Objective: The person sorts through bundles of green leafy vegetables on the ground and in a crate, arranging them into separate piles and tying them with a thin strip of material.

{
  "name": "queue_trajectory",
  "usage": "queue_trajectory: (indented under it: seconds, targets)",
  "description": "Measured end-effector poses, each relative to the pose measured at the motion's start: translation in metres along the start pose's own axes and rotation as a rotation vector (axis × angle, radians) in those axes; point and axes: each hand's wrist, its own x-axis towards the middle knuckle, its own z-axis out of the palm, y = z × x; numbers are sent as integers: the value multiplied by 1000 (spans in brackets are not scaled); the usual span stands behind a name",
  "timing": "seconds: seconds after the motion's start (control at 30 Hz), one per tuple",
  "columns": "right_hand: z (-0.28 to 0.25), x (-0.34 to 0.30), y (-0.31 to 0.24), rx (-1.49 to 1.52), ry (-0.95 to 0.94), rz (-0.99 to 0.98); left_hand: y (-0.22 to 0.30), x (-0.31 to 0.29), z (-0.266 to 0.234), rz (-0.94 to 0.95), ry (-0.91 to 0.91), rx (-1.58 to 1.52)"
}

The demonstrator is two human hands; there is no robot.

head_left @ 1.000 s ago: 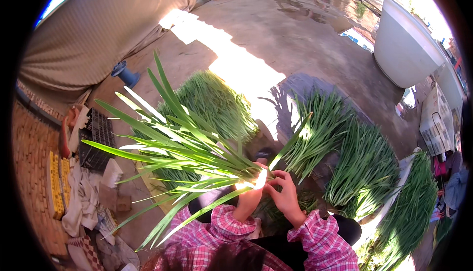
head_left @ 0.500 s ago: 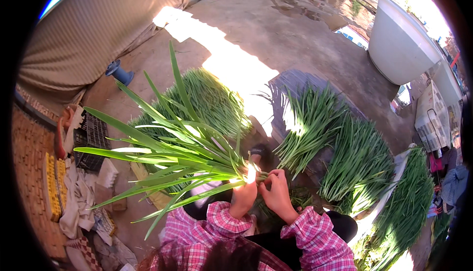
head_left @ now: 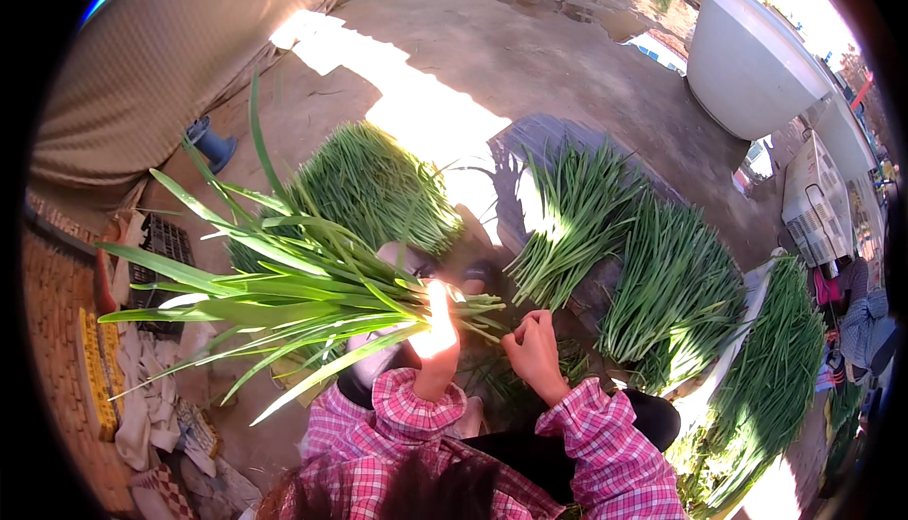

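Observation:
A bunch of garlic chives point(head_left: 274, 283) is gripped near its stem ends by my left hand point(head_left: 437, 335). Its long flat leaves fan out to the left, and bright sun washes out part of the hand. The pale cut ends point(head_left: 480, 310) stick out on the right side of my fist. Just right of these ends, apart from them, is my right hand point(head_left: 535, 354), with thumb and fingers pinched together; whatever is between them is too small to make out. Loose leaf scraps point(head_left: 572, 359) lie on the ground below the right hand.
One chive heap point(head_left: 378, 184) lies beyond the bunch. Further piles point(head_left: 582, 212) point(head_left: 676, 283) rest on a dark board to the right, beside another long pile point(head_left: 771, 359). A white tub point(head_left: 747, 56) and crate point(head_left: 815, 203) stand far right. Left are a black crate point(head_left: 161, 255) and cloths point(head_left: 151, 378).
My left hand has moved left with the chives, and the stem ends have come away from my right hand. The right hand stays pinched. The whole view has shifted slightly.

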Motion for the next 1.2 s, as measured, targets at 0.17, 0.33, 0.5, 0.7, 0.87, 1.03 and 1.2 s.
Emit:
queue_trajectory:
  seconds: [0.17,0.33,0.5,0.7,0.87,1.03,1.2]
  targets:
    - [-8,-5,20,-266,-240,62,56,52,-32,-76,116,-443]
    - [2,-36,35,-669,-741,-80,85,64,-58,-288,-146,-665]
    - [4,-36,45,-749,-769,-171,103,64,-75,-457,-608,-825]
    - [-48,0,11,-13,-575,-233,71,70,-93,-787,-828,-859]
    - [-55,19,-39,757,-525,-45,73,82,-124,-1052,-1032,-765]
    - [-62,28,-41,1407,-536,56,76,69,-95,-1210,-1182,-764]
    - [-75,30,-38,1619,-452,58,57,78,-98,-1318,-1370,-707]
